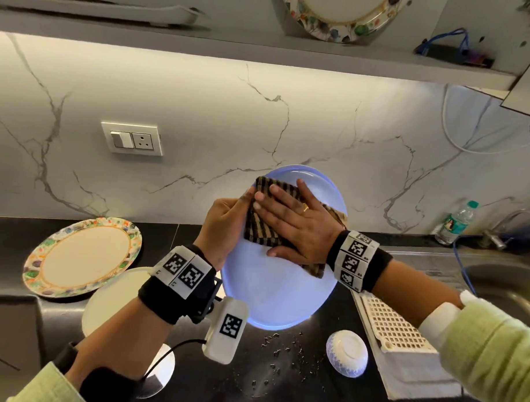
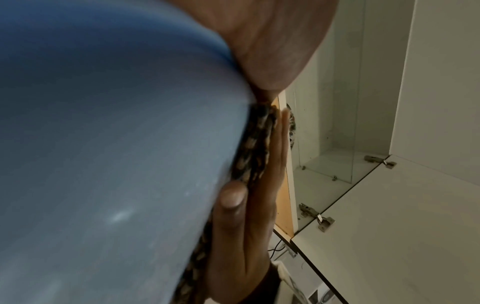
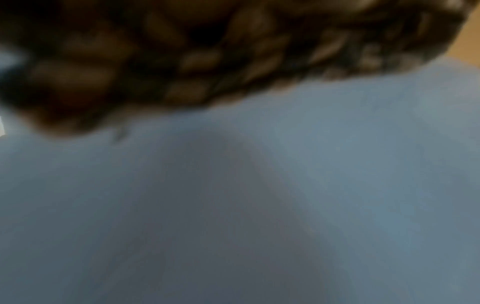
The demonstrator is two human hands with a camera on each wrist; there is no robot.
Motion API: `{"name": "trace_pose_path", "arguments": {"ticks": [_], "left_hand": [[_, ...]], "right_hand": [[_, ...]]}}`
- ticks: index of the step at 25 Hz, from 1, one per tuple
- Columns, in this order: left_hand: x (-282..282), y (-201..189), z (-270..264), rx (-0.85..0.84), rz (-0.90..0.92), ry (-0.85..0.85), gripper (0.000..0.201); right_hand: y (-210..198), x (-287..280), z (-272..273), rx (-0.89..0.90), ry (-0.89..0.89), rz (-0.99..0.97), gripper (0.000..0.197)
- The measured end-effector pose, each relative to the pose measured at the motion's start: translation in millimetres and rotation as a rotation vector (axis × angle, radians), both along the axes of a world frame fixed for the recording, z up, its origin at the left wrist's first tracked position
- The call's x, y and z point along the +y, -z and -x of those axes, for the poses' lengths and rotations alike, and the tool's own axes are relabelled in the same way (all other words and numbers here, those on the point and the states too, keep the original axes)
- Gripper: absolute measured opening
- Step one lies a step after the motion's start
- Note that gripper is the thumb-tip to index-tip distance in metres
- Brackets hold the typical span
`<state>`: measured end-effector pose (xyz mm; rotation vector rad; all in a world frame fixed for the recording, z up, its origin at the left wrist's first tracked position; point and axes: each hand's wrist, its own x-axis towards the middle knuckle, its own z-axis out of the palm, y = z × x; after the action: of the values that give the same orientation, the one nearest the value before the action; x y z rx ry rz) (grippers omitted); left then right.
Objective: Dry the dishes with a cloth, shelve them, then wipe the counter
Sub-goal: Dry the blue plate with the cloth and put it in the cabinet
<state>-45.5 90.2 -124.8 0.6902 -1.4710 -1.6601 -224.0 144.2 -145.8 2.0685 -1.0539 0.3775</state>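
A pale blue plate (image 1: pixel 278 291) is held tilted above the black counter. My left hand (image 1: pixel 227 217) grips its left rim, with the thumb on the front face. My right hand (image 1: pixel 290 219) lies flat, fingers straight, and presses a brown-and-black striped cloth (image 1: pixel 257 227) against the upper part of the plate's face. In the left wrist view the plate (image 2: pixel 116 144) fills the left, with the cloth's edge (image 2: pixel 257 144) squeezed between it and the flat right hand (image 2: pixel 259 226). The right wrist view is blurred and shows only cloth (image 3: pixel 207 51) on the plate (image 3: pixel 311 205).
On the counter to the left lie a floral plate (image 1: pixel 81 257) and a white plate (image 1: pixel 113 300). An upturned small bowl (image 1: pixel 347 357) sits by a white perforated rack (image 1: pixel 394 325), beside the steel sink (image 1: pixel 510 287). Water drops (image 1: pixel 282 351) dot the counter. Another floral plate (image 1: pixel 339 17) stands on the shelf above.
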Motion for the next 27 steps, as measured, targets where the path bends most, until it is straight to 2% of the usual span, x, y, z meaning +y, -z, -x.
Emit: {"name": "trace_pose_path", "arguments": {"ticks": [1, 3, 5, 9, 12, 15, 18, 23, 25, 27], "left_hand": [[1.6, -0.6, -0.4, -0.003, 0.016, 0.027, 0.036], [4.1, -1.3, 0.2, -0.006, 0.038, 0.062, 0.037], [4.0, -0.6, 2.2, -0.011, 0.067, 0.063, 0.036], [0.8, -2.1, 6.0, -0.066, 0.245, -0.027, 0.052], [6.1, -6.0, 7.9, -0.145, 0.364, -0.077, 0.057], [12.3, -6.0, 8.1, -0.179, 0.418, -0.091, 0.058], [18.0, -3.1, 8.7, -0.215, 0.491, -0.109, 0.057], [25.5, 6.6, 11.2, -0.179, 0.525, -0.113, 0.053], [26.0, 11.5, 12.0, -0.173, 0.516, -0.126, 0.054], [24.4, 15.5, 12.4, -0.143, 0.454, -0.146, 0.053]], "right_hand": [[-2.5, -2.5, 4.0, 0.078, -0.040, 0.023, 0.067], [-6.1, -8.1, 8.1, 0.122, -0.104, 0.038, 0.064], [-4.1, -10.6, 7.9, 0.021, -0.121, 0.021, 0.055], [0.0, -8.9, -0.2, -0.344, -0.033, 0.036, 0.057], [-1.9, -15.1, 2.0, -0.857, 0.052, -0.005, 0.061], [6.6, -23.6, 12.5, -1.338, 0.108, -0.052, 0.055], [19.1, -23.3, 20.3, -1.779, 0.130, -0.147, 0.062], [49.7, -21.7, 21.3, -2.090, 0.376, -0.076, 0.084], [54.5, -21.4, 13.5, -2.187, 0.508, -0.014, 0.079], [49.7, -16.4, -2.3, -2.127, 0.591, 0.009, 0.073]]}}
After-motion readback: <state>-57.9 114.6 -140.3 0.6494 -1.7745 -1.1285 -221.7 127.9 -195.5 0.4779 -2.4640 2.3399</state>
